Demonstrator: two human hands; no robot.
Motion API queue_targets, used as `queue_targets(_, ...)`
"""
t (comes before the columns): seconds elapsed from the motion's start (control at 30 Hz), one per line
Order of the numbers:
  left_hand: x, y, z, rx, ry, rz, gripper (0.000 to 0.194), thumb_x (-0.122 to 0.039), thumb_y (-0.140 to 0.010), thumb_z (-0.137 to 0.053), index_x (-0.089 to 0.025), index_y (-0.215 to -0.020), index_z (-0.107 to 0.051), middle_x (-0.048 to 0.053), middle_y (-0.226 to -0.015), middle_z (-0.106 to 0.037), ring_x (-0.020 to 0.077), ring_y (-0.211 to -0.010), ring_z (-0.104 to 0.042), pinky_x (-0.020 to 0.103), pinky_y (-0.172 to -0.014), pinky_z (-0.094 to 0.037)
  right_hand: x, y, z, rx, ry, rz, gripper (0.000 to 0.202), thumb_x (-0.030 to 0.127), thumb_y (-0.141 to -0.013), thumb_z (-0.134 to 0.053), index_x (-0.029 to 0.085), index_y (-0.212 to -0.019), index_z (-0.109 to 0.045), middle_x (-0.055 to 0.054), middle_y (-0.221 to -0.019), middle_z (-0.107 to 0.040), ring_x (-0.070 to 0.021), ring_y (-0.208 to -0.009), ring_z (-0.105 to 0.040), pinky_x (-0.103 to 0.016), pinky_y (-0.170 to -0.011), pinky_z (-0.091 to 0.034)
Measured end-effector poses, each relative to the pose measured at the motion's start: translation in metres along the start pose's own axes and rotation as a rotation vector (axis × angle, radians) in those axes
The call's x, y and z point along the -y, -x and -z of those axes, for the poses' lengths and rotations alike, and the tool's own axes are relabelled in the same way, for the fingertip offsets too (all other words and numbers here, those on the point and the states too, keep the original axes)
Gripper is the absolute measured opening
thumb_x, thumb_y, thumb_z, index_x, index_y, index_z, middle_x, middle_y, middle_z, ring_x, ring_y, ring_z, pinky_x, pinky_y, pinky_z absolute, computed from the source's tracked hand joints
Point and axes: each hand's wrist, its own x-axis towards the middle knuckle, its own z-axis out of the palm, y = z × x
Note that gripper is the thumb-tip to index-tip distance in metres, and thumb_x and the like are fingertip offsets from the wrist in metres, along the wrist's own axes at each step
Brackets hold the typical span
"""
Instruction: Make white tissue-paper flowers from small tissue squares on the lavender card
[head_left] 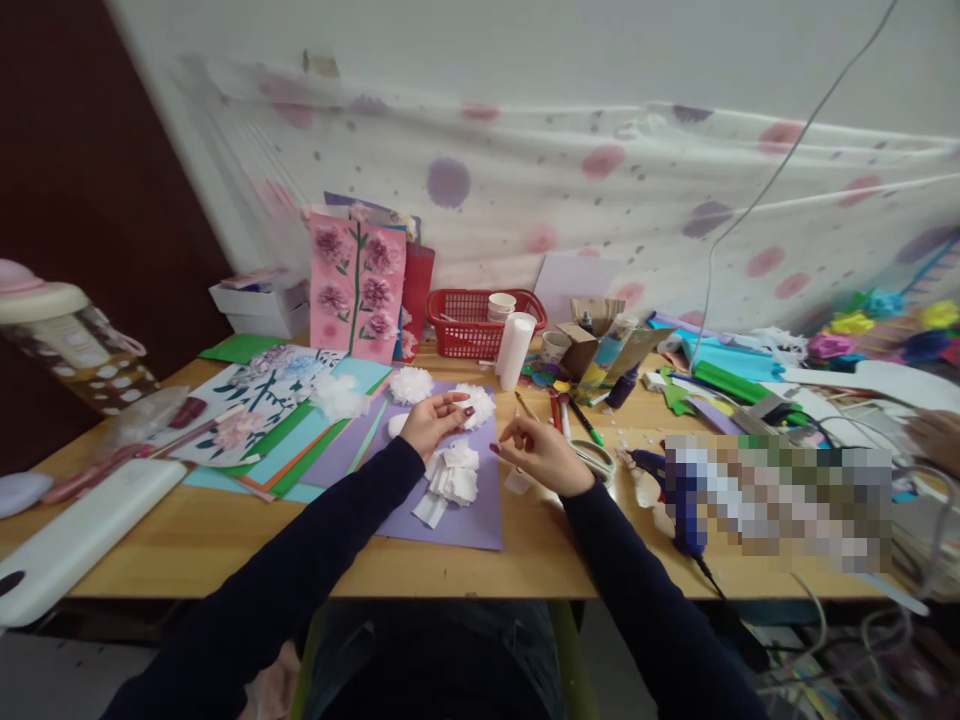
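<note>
My left hand [436, 424] hovers over a purple sheet of paper [480, 528], thumb and fingers drawn together in a pinch. It is right beside a white paper flower [477, 406]; whether it touches the flower, or what is in the pinch, I cannot make out. To its right, my right hand [546, 456] is raised at the sheet's edge with fingers curled together; anything in them is too small to see. Below and between both hands lies a ruffled bunch of white paper [454, 474] with a strip at its lower end. Another white paper flower [411, 385] rests at the sheet's back.
A blue glue gun [686, 505] lies at right, near another person's hand [934, 440]. Behind are a white roll [516, 352], a red basket [450, 340] and a pink flower picture [357, 290]. Coloured papers [300, 455] and a white long-handled device [90, 540] lie left.
</note>
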Motion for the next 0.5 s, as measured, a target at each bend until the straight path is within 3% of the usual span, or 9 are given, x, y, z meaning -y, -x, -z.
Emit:
queue_targets(0.13, -0.003, 0.000, -0.002, 0.029, 0.024, 0.042, 0.038, -0.014, -0.060, -0.083, -0.009, -0.093, -0.065, 0.000, -0.067, -0.066, 0.0091, -0.057, -0.061, 0.020, -0.055, -0.051, -0.001, 0.018, 0.013, 0.129, 0.371, 0.074, 0.005, 0.018, -0.070, -0.068, 0.017, -0.071, -0.063, -0.003, -0.076, -0.057, -0.0165, -0.068, -0.053, -0.030, -0.068, -0.042)
queue_targets(0.27, -0.003, -0.001, 0.001, 0.036, 0.064, 0.064, 0.030, -0.017, -0.055, -0.086, -0.009, -0.075, -0.065, 0.001, -0.066, -0.066, 0.0097, -0.057, -0.062, 0.023, -0.057, -0.053, -0.001, 0.021, 0.014, 0.225, 0.536, 0.149, 0.015, 0.007, -0.074, -0.059, 0.018, -0.063, -0.056, -0.007, -0.078, -0.059, -0.0221, -0.081, -0.055, -0.036, -0.079, -0.042)
queue_targets(0.37, -0.010, 0.001, 0.015, 0.040, 0.084, 0.062, 0.033, -0.015, -0.045, -0.089, -0.008, -0.061, -0.062, 0.001, -0.058, -0.065, 0.0090, -0.052, -0.060, 0.021, -0.052, -0.051, 0.007, 0.004, 0.017, 0.232, 0.543, 0.136, 0.014, 0.011, -0.081, -0.051, 0.019, -0.069, -0.051, -0.004, -0.071, -0.059, -0.0189, -0.069, -0.056, -0.031, -0.067, -0.045)
queue_targets(0.5, -0.039, 0.005, 0.056, 0.013, 0.148, -0.008, 0.033, -0.013, -0.044, -0.089, -0.009, -0.061, -0.061, 0.000, -0.058, -0.067, 0.0087, -0.053, -0.062, 0.017, -0.052, -0.051, 0.037, -0.040, 0.013, 0.193, 0.319, 0.109, 0.012, 0.019, -0.084, -0.048, 0.020, -0.073, -0.046, 0.001, -0.062, -0.055, -0.0132, -0.054, -0.053, -0.024, -0.053, -0.042)
